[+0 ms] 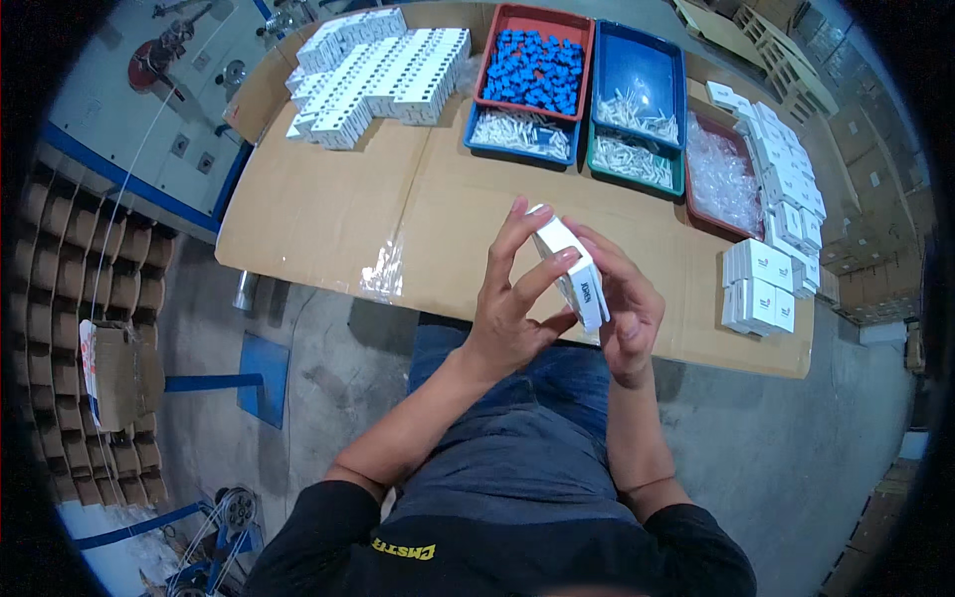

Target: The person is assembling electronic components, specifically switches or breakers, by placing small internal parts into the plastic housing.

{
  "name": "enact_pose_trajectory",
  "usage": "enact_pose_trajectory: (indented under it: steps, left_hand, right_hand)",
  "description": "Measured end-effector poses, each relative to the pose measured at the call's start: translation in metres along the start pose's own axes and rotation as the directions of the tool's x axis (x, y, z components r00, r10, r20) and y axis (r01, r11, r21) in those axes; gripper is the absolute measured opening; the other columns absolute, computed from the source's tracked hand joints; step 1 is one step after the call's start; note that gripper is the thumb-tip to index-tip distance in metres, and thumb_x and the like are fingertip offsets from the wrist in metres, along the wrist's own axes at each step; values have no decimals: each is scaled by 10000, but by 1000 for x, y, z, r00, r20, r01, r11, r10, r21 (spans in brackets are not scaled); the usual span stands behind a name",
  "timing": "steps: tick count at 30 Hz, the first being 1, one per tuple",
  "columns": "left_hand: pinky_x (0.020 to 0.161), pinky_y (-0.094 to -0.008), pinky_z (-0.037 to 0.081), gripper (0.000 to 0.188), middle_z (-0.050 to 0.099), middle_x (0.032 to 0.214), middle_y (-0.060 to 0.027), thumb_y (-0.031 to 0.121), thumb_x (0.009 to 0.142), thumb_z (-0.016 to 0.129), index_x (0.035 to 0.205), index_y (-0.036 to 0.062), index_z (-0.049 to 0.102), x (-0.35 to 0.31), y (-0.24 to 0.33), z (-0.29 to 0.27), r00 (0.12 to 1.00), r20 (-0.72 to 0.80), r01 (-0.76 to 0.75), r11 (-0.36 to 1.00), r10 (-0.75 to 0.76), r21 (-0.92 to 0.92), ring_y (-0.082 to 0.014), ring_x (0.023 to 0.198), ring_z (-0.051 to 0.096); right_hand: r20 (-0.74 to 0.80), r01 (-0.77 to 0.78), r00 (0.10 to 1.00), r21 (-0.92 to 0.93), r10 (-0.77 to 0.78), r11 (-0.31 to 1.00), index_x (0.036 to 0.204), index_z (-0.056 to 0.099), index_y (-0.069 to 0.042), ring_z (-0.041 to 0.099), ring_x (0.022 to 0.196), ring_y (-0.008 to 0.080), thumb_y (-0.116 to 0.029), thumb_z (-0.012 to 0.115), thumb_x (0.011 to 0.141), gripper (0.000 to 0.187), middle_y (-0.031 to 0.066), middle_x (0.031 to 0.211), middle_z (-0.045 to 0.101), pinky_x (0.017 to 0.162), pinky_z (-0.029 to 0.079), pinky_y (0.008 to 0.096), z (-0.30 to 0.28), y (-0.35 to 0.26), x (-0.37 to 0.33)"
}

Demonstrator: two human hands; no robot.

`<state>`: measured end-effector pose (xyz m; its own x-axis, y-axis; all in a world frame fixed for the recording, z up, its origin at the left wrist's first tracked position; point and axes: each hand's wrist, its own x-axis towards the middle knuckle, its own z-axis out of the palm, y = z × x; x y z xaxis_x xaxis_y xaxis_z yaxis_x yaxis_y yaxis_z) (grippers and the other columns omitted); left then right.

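I see modules (423, 75) at the surface's (328, 199) far left, stacked trays (642, 78) right of them, cartons (768, 264) along the right edge, a box (567, 247) between my hands (502, 316) in front.

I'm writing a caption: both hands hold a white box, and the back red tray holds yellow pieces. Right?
The head view shows blue pieces in the back red tray, not yellow. The left hand and right hand do hold a white box.

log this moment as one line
left hand: holding white box | right hand: holding same box | beyond: red tray with blue pieces | right side: stacked boxes
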<state>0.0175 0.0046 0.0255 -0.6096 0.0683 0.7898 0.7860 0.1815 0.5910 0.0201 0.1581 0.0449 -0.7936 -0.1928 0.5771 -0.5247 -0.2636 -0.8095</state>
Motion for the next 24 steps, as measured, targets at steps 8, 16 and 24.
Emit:
enact_pose_trajectory:
  steps: [8,16,24]
  left_hand:
    - [1164,-529,383,877,441,1480,-159,72,616,921,1389,200,525,2,-4,-7,991,84,-112,993,108,39,-439,1413,400]
    - [1012,-370,495,575,616,1203,-118,264,925,715,1364,29,427,9,5,4,532,185,625,236,-826,-744,-216,1130,632]
    - [958,-338,501,549,649,1104,-84,467,1005,593,1412,134,438,4,9,9,414,208,651,128,-886,-748,-171,1033,654]
  right_hand:
    - [-117,58,991,-33,-62,998,1365,581,39,505,1347,383,-575,498,985,727,296,1420,532,1144,343,474,7,10,-13]
    - [-122,-259,957,41,262,965,1436,531,28,506,1360,271,-404,459,1059,578,192,1459,549,1145,365,425,-11,12,3]
    - [-86,-336,940,-52,331,940,1308,661,-14,589,1270,224,-92,674,961,356,128,1363,641,1064,459,337,-11,15,-7]
